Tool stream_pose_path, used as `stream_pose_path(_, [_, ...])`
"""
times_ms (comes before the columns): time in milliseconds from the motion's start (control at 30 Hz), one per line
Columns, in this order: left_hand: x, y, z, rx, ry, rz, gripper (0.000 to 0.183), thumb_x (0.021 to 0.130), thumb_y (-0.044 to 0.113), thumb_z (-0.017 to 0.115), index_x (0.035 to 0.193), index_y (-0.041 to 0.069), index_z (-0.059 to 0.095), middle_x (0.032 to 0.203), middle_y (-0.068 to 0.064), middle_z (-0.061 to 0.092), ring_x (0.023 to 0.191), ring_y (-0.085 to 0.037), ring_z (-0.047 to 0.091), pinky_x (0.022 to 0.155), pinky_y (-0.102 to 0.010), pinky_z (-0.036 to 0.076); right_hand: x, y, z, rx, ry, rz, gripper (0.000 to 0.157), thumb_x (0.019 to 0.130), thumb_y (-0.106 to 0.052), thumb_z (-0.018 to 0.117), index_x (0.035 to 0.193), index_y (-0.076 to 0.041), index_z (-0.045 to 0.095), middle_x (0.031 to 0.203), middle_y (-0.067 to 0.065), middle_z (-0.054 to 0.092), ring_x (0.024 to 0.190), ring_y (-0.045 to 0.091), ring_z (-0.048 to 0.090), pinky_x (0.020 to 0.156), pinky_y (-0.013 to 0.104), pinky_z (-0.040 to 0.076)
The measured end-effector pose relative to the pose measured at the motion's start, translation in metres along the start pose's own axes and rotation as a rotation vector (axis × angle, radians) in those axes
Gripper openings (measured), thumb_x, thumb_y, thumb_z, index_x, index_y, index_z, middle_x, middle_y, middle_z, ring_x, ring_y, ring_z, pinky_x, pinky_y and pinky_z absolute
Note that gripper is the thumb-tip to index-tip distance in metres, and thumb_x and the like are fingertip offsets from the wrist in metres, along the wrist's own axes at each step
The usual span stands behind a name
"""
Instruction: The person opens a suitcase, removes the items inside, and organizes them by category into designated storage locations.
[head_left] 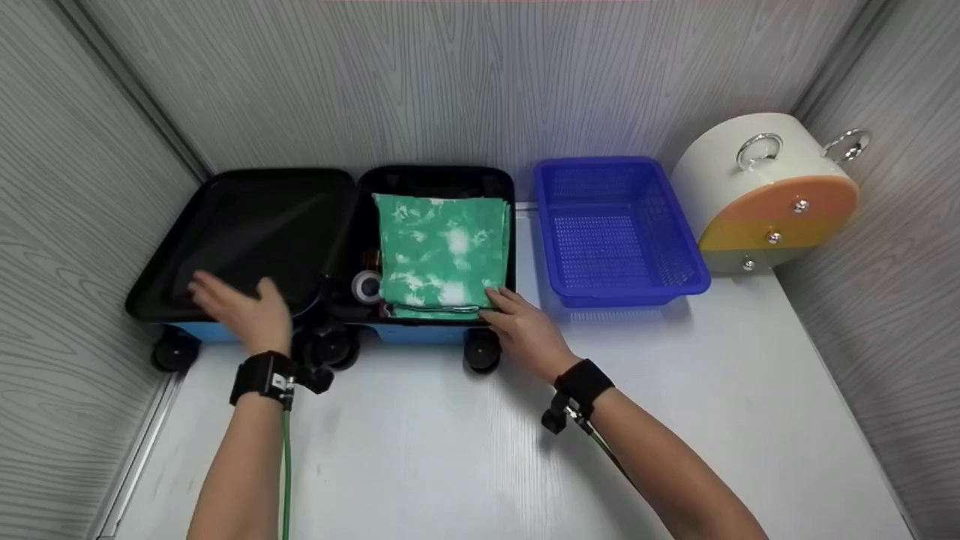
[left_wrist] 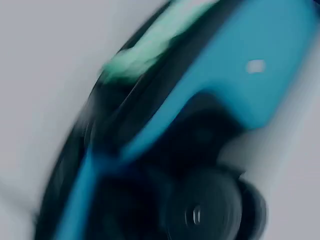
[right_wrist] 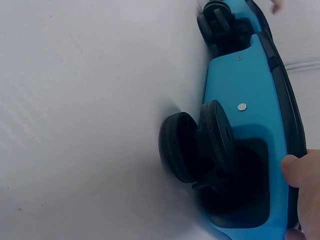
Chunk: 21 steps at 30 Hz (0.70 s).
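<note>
An open blue suitcase (head_left: 420, 334) with a black lining and dark wheels stands in the middle of the table. Folded green-and-white tie-dye cloth (head_left: 444, 251) fills most of its right half. Left of the cloth, a round white-rimmed item (head_left: 367, 286) sits inside. My right hand (head_left: 529, 334) rests on the suitcase's front right corner, fingers extended at the cloth's edge. In the right wrist view its thumb (right_wrist: 295, 170) touches the blue shell by the zipper. My left hand (head_left: 251, 311), fingers spread and holding nothing, is over the front of the black lid half (head_left: 255, 217).
A blue perforated plastic basket (head_left: 555, 259) stands right of the suitcase. Beyond it, a rounded white case (head_left: 724, 157) has coloured drawers and metal ring handles. Grey wood-grain walls (head_left: 442, 82) enclose the table (head_left: 420, 450) at the back and sides.
</note>
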<state>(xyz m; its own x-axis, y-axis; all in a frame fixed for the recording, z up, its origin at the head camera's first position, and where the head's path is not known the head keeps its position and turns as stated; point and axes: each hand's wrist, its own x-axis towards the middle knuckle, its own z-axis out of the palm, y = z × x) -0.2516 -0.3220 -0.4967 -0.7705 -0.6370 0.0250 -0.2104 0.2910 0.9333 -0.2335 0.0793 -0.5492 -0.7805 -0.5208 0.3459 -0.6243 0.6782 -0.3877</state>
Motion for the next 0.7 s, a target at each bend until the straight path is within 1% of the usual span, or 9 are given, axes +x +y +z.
stream_pose_path(67, [-0.015,0.015,0.021,0.119,-0.079,0.249,0.081,0.106,0.032,0.052,0.165,0.023,-0.003,0.170,0.002,-0.012,0.153,-0.011,-0.015,0.122,-0.033,0.001,-0.001,0.000,0.000,-0.008,0.000,0.004,0.037,0.097,-0.004,0.070,0.134,-0.009,0.069,0.155,0.014,0.046,0.145,0.035,0.039,0.113,0.046,0.038])
stream_pose_path(167, [-0.046,0.032,0.054,0.291,-0.281,0.574,0.077,0.106,0.031,0.054,0.166,0.014,0.009,0.171,-0.007,0.001,0.156,-0.021,-0.006,0.124,-0.039,0.001,-0.001,0.000,0.001,-0.014,0.006,0.006,0.036,0.098,-0.004,0.069,0.134,-0.009,0.069,0.156,0.013,0.046,0.146,0.034,0.039,0.114,0.045,0.038])
stream_pose_path(233, [-0.069,0.035,0.075,0.410,-0.430,0.723,0.076,0.106,0.034,0.055,0.165,0.009,0.014,0.171,-0.014,0.006,0.156,-0.030,0.000,0.124,-0.046,0.002,-0.001,0.000,0.003,-0.018,0.015,0.001,0.036,0.098,-0.004,0.069,0.134,-0.009,0.069,0.156,0.012,0.046,0.146,0.034,0.039,0.113,0.045,0.040])
stream_pose_path(267, [-0.079,0.033,0.083,0.478,-0.495,0.773,0.076,0.106,0.038,0.054,0.164,0.008,0.015,0.170,-0.016,0.007,0.156,-0.033,0.002,0.124,-0.049,0.002,-0.001,0.000,0.003,-0.019,0.017,-0.004,0.037,0.098,-0.004,0.068,0.135,-0.009,0.068,0.156,0.012,0.045,0.146,0.034,0.039,0.112,0.045,0.040])
stream_pose_path(333, [-0.097,0.026,0.097,0.603,-0.591,0.830,0.078,0.106,0.047,0.051,0.164,0.009,0.016,0.170,-0.017,0.007,0.156,-0.036,0.004,0.124,-0.053,0.001,-0.002,0.000,0.004,-0.017,0.013,-0.020,0.038,0.099,-0.005,0.067,0.138,-0.009,0.066,0.157,0.012,0.044,0.147,0.033,0.037,0.112,0.046,0.041])
stream_pose_path(400, [-0.110,0.015,0.105,0.713,-0.638,0.840,0.079,0.106,0.055,0.045,0.165,0.011,0.017,0.170,-0.017,0.006,0.156,-0.036,0.005,0.123,-0.055,0.001,-0.005,0.002,0.003,-0.020,0.001,-0.040,0.042,0.101,-0.006,0.065,0.142,-0.010,0.062,0.159,0.012,0.041,0.148,0.032,0.035,0.114,0.047,0.038])
stream_pose_path(467, [-0.117,0.004,0.109,0.798,-0.642,0.834,0.078,0.106,0.060,0.040,0.165,0.014,0.018,0.170,-0.015,0.007,0.156,-0.035,0.004,0.123,-0.055,0.000,-0.011,0.006,-0.002,-0.032,-0.003,-0.054,0.046,0.102,-0.008,0.063,0.148,-0.010,0.057,0.161,0.013,0.038,0.149,0.032,0.032,0.118,0.049,0.032])
stream_pose_path(567, [-0.119,-0.008,0.112,0.855,-0.616,0.840,0.073,0.107,0.058,0.039,0.165,0.017,0.021,0.170,-0.013,0.011,0.156,-0.033,0.006,0.124,-0.052,0.001,-0.026,0.022,-0.013,-0.096,0.038,-0.044,0.051,0.103,-0.012,0.062,0.152,-0.010,0.050,0.162,0.015,0.035,0.151,0.035,0.028,0.121,0.054,0.021])
stream_pose_path(700, [-0.116,-0.015,0.114,0.836,-0.601,0.874,0.068,0.108,0.054,0.040,0.164,0.018,0.025,0.170,-0.011,0.016,0.156,-0.033,0.010,0.124,-0.049,0.004,-0.051,0.055,-0.035,-0.209,0.161,0.110,0.053,0.101,-0.019,0.063,0.151,-0.008,0.050,0.160,0.018,0.037,0.150,0.041,0.027,0.122,0.059,0.012])
